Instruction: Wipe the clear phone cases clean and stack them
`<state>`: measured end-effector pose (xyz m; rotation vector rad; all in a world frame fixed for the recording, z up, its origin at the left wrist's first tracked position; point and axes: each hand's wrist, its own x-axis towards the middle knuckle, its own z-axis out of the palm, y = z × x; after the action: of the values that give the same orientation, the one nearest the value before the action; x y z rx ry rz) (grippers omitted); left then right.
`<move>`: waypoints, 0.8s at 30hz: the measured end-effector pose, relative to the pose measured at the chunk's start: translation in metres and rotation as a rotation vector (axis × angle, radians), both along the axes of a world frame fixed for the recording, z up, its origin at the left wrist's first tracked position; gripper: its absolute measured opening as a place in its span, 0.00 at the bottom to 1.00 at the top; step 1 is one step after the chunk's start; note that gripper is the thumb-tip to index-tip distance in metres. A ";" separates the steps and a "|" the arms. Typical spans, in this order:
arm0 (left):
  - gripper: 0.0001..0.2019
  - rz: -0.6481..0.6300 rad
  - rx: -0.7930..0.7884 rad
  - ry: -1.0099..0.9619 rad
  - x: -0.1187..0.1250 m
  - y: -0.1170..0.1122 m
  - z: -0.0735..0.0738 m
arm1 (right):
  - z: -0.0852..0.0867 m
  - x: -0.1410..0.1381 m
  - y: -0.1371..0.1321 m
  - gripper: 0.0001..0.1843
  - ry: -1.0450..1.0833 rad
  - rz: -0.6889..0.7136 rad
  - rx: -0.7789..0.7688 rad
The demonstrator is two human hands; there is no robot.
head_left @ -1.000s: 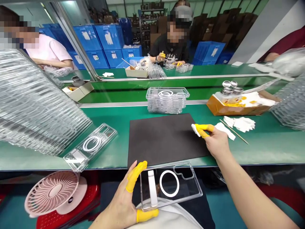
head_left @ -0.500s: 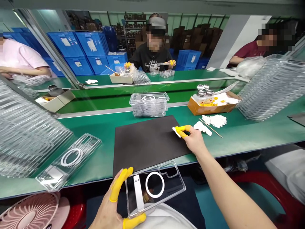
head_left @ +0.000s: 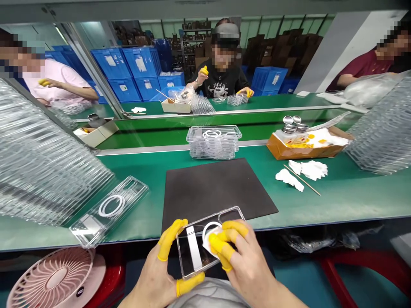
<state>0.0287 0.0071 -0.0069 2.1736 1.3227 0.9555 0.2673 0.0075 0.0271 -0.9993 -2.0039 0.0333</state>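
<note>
A clear phone case [head_left: 205, 262] with a white ring and a white strip is held tilted in front of the table's near edge. My left hand [head_left: 163, 265], in yellow finger cots, grips its left end between thumb and fingers. My right hand [head_left: 242, 252], also in yellow finger cots, presses a small white wipe [head_left: 210, 240] against the case at the ring and covers part of it. Beyond the case lies a black mat [head_left: 215, 188] on the green table. To the left, clear cases [head_left: 109, 209] with a white ring lie on the table.
Tall stacks of clear cases stand left [head_left: 48, 158] and right [head_left: 382, 128]; a smaller stack [head_left: 213, 143] sits behind the mat. An orange-brown box [head_left: 305, 149], crumpled tissues [head_left: 310, 170] and a wooden stick [head_left: 302, 179] are at right. Co-workers sit opposite. A pink fan [head_left: 58, 278] is lower left.
My right hand has come from above the mat's right side down to the case, bringing the white wipe onto it. My left hand still holds the case. The view has shifted left.
</note>
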 end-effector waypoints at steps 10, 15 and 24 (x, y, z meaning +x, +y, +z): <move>0.45 -0.039 0.042 0.154 0.000 0.005 0.013 | -0.014 0.043 -0.013 0.12 -0.007 -0.216 -0.001; 0.52 -0.028 0.013 0.110 0.003 0.006 0.015 | -0.009 0.005 -0.010 0.12 -0.049 0.040 0.023; 0.53 -0.044 0.004 0.087 0.003 0.004 0.012 | -0.051 0.111 -0.002 0.09 0.186 -0.348 -0.133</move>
<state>0.0319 0.0115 0.0049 2.2604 1.3074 0.8562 0.3780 0.0054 -0.0238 -1.3674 -1.6548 0.0681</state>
